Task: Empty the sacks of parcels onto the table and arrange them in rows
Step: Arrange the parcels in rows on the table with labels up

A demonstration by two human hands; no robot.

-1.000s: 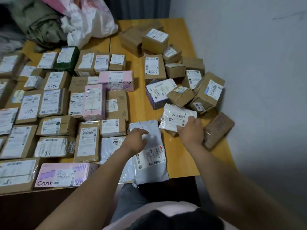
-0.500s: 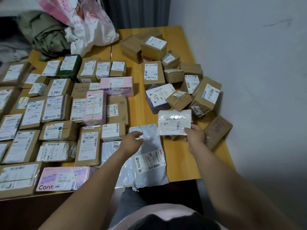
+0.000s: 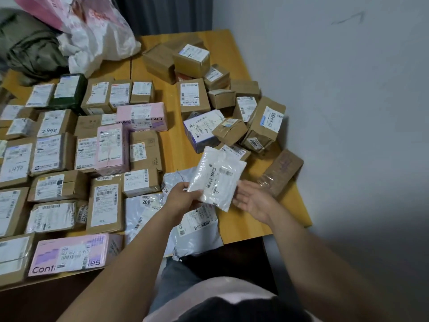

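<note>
Pinching white mailer [image 3: 218, 177] with left hand [image 3: 183, 198], hiding fingertips underneath, spreading fingers of right hand [image 3: 253, 201] just beside it, partly covering grey bag [image 3: 197, 235].

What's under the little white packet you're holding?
A grey mailer bag lies on the table below the white packet. A brown box peeks out behind its top edge; the rest is covered.

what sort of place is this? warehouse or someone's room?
Likely a small parcel sorting room, not a warehouse: labelled cartons in rows on a wooden table, an unsorted heap by the bare wall, sacks at the far end.
</note>
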